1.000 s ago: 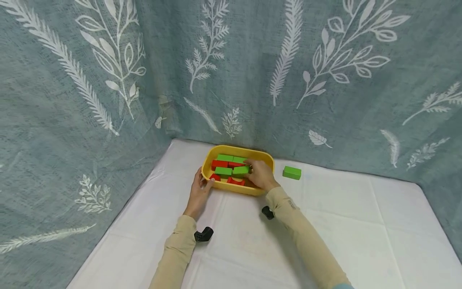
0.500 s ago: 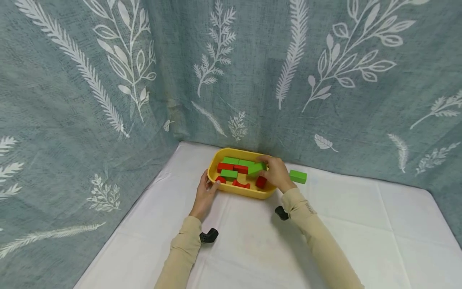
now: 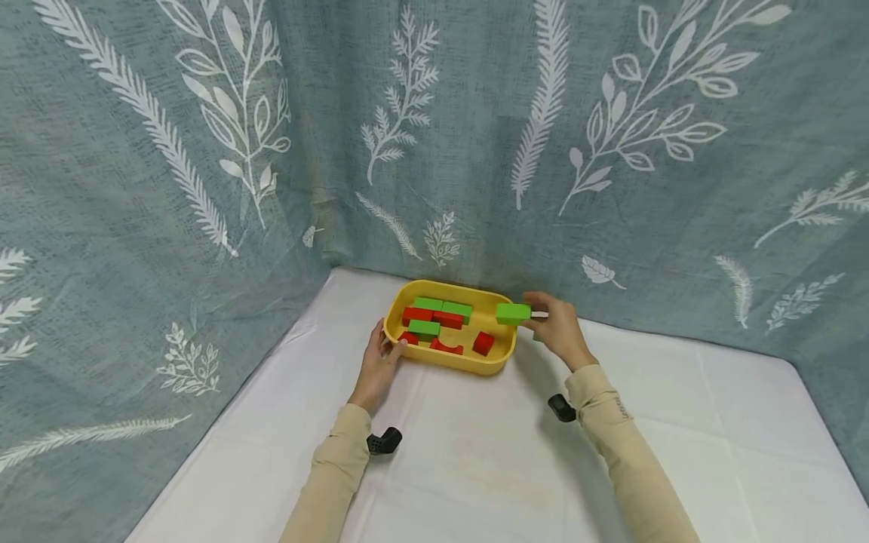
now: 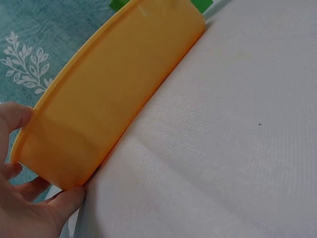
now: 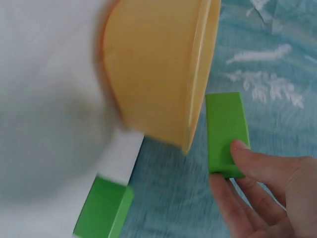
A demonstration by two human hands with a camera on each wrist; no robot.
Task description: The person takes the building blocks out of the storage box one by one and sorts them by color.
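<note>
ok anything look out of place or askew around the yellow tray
Two mild oddities: a green block lies on the white cloth outside the yellow tray, and a red block near the tray's right end sits askew, apart from the rest.

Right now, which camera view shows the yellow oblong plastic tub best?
The head view, because there the tub shows nearly whole, rim and interior alike. The left wrist view shows its outer wall and the left hand gripping one end; the right wrist view shows only one end's outside, cut off by the frame.
</note>
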